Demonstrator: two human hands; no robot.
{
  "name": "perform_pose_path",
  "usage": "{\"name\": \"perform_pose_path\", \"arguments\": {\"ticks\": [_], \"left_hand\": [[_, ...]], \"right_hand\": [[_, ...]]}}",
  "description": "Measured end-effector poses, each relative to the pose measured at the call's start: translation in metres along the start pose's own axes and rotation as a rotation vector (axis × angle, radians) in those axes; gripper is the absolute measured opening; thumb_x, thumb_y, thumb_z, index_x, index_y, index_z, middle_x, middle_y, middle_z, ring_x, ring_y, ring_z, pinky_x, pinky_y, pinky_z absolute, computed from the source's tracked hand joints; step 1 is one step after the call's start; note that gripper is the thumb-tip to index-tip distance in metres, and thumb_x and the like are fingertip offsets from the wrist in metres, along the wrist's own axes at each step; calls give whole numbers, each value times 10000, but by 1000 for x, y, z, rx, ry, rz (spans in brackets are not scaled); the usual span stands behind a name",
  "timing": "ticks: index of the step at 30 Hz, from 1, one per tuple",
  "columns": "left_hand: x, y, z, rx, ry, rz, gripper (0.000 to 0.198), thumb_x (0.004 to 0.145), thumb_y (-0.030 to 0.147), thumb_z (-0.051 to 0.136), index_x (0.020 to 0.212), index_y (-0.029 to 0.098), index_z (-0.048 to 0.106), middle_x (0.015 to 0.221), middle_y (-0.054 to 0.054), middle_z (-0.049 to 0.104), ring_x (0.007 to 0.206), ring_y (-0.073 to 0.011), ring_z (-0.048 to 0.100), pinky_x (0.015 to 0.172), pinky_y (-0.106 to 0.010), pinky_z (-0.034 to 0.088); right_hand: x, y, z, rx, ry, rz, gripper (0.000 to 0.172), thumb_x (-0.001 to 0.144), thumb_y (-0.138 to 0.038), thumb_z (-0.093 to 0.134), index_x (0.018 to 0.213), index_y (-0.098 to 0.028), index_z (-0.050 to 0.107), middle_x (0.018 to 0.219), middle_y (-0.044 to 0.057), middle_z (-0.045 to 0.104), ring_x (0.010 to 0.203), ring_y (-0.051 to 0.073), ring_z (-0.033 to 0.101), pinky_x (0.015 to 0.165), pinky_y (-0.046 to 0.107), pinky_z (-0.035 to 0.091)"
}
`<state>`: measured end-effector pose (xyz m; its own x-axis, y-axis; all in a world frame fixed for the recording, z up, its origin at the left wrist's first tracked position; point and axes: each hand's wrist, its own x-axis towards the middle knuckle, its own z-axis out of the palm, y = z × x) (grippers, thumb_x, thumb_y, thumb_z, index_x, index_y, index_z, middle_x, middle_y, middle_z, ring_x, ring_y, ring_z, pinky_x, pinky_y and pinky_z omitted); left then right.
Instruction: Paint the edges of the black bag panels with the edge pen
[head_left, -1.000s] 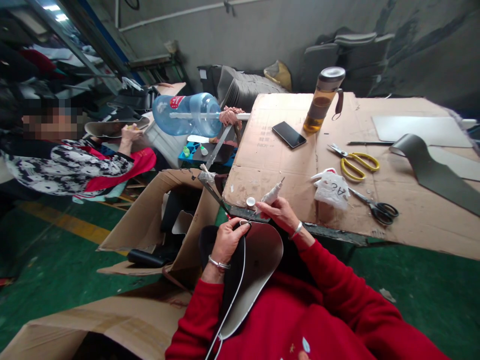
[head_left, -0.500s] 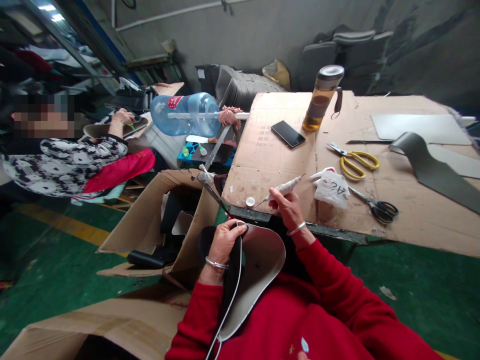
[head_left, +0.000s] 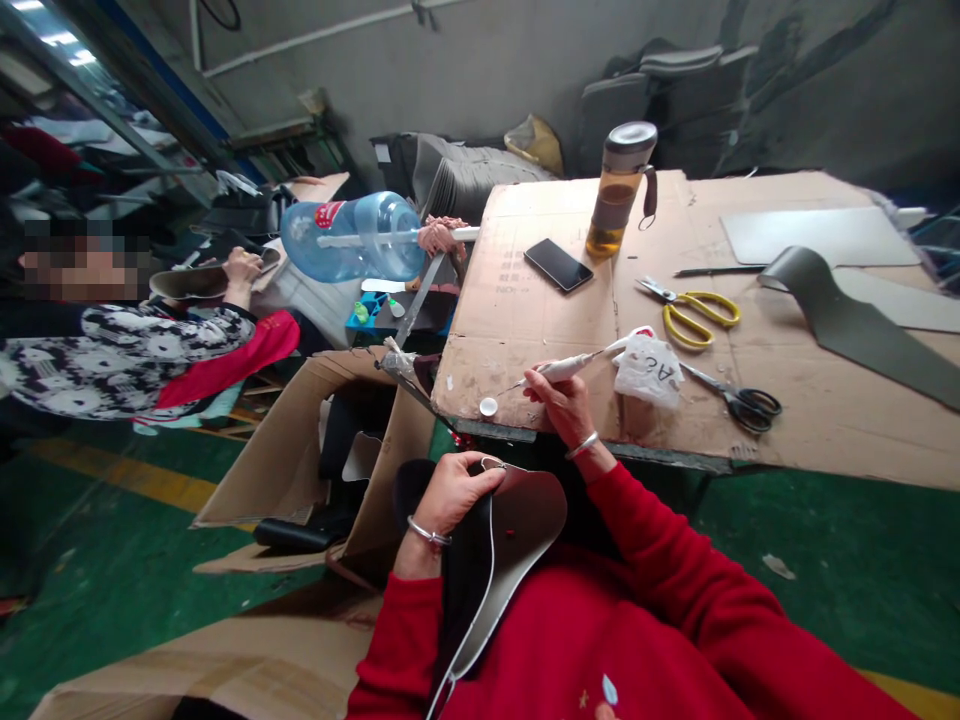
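Note:
My right hand (head_left: 561,405) is closed around an awl-like tool (head_left: 566,367) with a white wrapped handle, just above the cardboard-covered table's near edge. Thin metal ends stick out on both sides of my grip, the left one pointing towards a small white cap (head_left: 488,407) on the table. In my lap, my left hand (head_left: 452,490) pinches the top of a curved panel (head_left: 521,530), pale on its inner face and black outside. White cord (head_left: 491,560) runs down along the panel and forms a small loop by my left thumb.
On the table (head_left: 517,330) are a phone (head_left: 559,265), a tea bottle (head_left: 619,195), yellow-handled scissors (head_left: 697,315), black-handled scissors (head_left: 742,405), a marked plastic bag (head_left: 649,370) and a dark strip (head_left: 847,330). Cardboard boxes (head_left: 270,440) stand at left. A co-worker (head_left: 127,360) sits beyond.
The tool in my right hand has tilted flatter, its right end now near the plastic bag. My left hand keeps its pinch on the panel. The co-worker's hand has shifted slightly. The view has moved a little.

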<state>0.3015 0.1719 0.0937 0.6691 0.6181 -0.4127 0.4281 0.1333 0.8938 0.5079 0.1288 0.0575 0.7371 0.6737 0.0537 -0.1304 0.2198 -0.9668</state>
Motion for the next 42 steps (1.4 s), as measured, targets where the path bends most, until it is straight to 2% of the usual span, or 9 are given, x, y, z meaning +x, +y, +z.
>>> {"name": "perform_pose_path", "arguments": {"ticks": [2, 4, 8, 13, 18, 21, 26, 31, 42], "left_hand": [[1, 0, 0, 24, -26, -4, 196, 730, 322, 770, 698, 131, 741, 651, -20, 679, 609, -141, 559, 599, -249, 391], [2, 0, 0, 50, -20, 39, 196, 742, 316, 757, 672, 136, 722, 649, -11, 664, 627, -139, 556, 615, -245, 396], [5, -2, 3, 101, 32, 97, 212, 760, 349, 741, 798, 144, 785, 787, -45, 740, 767, -188, 631, 727, -267, 456], [5, -8, 10, 150, 104, 79, 240, 749, 351, 732, 847, 148, 814, 810, -64, 776, 777, -217, 667, 725, -285, 470], [5, -14, 2, 2, 230, 49, 187, 677, 316, 779, 751, 145, 794, 701, -35, 742, 667, -171, 625, 660, -263, 450], [6, -17, -11, -134, 214, -4, 213, 627, 309, 827, 758, 145, 795, 686, -23, 733, 635, -147, 606, 627, -243, 442], [7, -18, -25, -172, 150, -16, 237, 592, 275, 870, 781, 148, 806, 742, -32, 748, 669, -137, 617, 649, -233, 454], [11, -14, -26, -213, 182, -61, 319, 540, 283, 886, 819, 146, 811, 752, -39, 756, 658, -142, 619, 646, -244, 456], [19, -2, -25, -190, 261, 10, 283, 522, 279, 860, 760, 148, 783, 680, -4, 707, 628, -125, 577, 619, -231, 442]], "right_hand": [[0, 1, -1, 17, -16, -11, 445, 733, -563, 818, 885, -173, 665, 662, 16, 676, 581, 166, 650, 545, 267, 534], [1, 4, -2, 35, -35, -26, 422, 741, -544, 822, 879, -175, 670, 660, 11, 677, 574, 157, 643, 542, 259, 528], [0, 10, -3, 38, -60, -49, 381, 762, -522, 821, 869, -182, 687, 670, 6, 677, 580, 152, 638, 550, 257, 522], [-3, 15, -5, -41, -135, -63, 345, 791, -503, 813, 839, -172, 727, 666, 20, 690, 576, 152, 631, 565, 263, 515], [-3, 18, -5, -125, -172, -75, 355, 799, -519, 804, 844, -170, 754, 703, 43, 728, 578, 163, 647, 576, 273, 528], [-2, 20, -6, -166, -191, -88, 371, 807, -544, 787, 836, -176, 761, 723, 51, 741, 581, 170, 652, 579, 280, 535], [-1, 24, -6, -218, -205, -114, 374, 810, -559, 778, 840, -187, 769, 740, 52, 752, 612, 192, 674, 605, 294, 551], [1, 29, -8, -305, -213, -149, 366, 820, -564, 761, 852, -200, 778, 764, 43, 759, 645, 207, 691, 624, 299, 559], [-2, 16, -7, -372, -216, -128, 384, 840, -570, 737, 764, -194, 768, 715, 63, 765, 587, 205, 705, 554, 273, 536]]}}
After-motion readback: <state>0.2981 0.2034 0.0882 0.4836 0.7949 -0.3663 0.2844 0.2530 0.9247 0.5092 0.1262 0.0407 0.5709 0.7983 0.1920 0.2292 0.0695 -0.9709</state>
